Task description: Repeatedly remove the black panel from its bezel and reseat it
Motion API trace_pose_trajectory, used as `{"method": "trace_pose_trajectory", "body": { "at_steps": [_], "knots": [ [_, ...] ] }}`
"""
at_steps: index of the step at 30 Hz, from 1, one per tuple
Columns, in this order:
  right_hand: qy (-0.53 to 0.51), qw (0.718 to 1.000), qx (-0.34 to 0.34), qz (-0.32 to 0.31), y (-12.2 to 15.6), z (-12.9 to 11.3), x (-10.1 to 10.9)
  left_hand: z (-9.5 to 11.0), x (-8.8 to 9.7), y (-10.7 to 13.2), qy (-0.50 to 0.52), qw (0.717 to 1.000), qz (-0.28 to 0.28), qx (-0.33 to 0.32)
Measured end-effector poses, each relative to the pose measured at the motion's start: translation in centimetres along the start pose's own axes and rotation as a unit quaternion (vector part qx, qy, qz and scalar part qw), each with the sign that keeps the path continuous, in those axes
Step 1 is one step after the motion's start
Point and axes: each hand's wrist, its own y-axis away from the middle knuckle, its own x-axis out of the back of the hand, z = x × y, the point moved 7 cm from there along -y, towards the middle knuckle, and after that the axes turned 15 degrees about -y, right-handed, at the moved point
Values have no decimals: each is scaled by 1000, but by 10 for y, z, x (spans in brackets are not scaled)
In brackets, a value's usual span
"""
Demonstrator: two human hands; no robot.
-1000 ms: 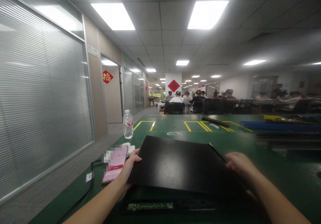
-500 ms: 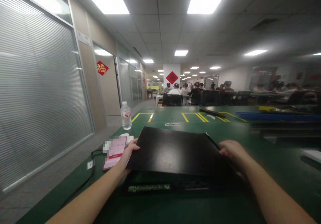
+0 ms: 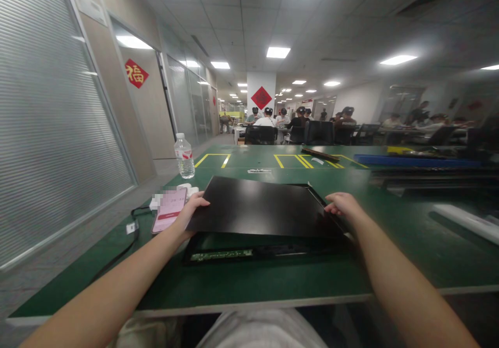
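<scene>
A flat, glossy black screen panel is tilted above a black frame on the table. My left hand grips the panel's left edge, thumb on top and fingers hidden beneath. Along the frame's near side shows a green circuit board strip. My right hand is closed at the right side, its curled fingers on the frame's raised right rim, close to the panel's edge. The panel's near edge stands apart from the frame, with green tabletop visible between them.
Left of the panel lie a phone with a pink screen and a black cable. A water bottle stands behind. Dark strips, a blue bar and a white bar are at right. People sit at far tables.
My view has tipped downward, so the table's near edge and my lap now show. Both hands keep their places at the panel and frame, and the panel remains tilted.
</scene>
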Motion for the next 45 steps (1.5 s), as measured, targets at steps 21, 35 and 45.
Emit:
{"method": "trace_pose_trajectory", "body": {
  "at_steps": [21, 35, 45],
  "knots": [
    [115, 992, 54, -15, -7, -4, 5, -2, -3, 8, -45, 998, 29, 45],
    [132, 990, 54, -14, -10, -2, 6, 1, -5, 12, -61, 997, 12, 49],
    [116, 992, 39, -12, -9, -2, 6, 0, -4, 8, -77, 997, 6, 32]
  ]
}}
